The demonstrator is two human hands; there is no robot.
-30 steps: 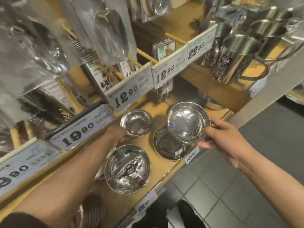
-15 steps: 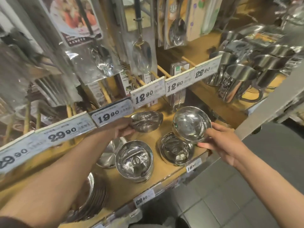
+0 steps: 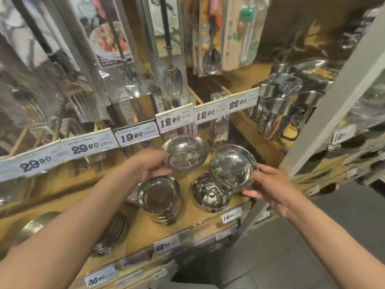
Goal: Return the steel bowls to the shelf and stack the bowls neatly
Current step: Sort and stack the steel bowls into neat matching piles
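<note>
- The left hand (image 3: 150, 163) is now holding a steel bowl (image 3: 185, 153) clear of the wooden shelf (image 3: 116, 207); a second ago that bowl was sitting lower and flatter, close to the boards, and it is now tipping its mouth toward the camera.
- The left grip is closing on the bowl's near rim, with the thumb side over the edge; the fingers underneath are hidden.
- The right hand (image 3: 270, 188) is carrying a second bowl (image 3: 233, 166), tilted, with the grip pinching its lower right rim. Compared with a second ago this bowl is sitting about the same way, just above a stack of bowls (image 3: 210, 195) on the shelf.
- A taller stack (image 3: 161, 200) is standing just below the left hand, to the left of the first stack and apart from it.
- Both loose bowls are therefore in the air, neither one nested yet.
- My reading is that the lift is bringing the two held bowls toward the stacks, so the nesting step is close but not done.
- Each bowl is looking near in width to the stack beneath it; an exact match I cannot tell.
- Price tags (image 3: 137, 135) are hanging along the rail above, close to the left bowl's far rim.
</note>
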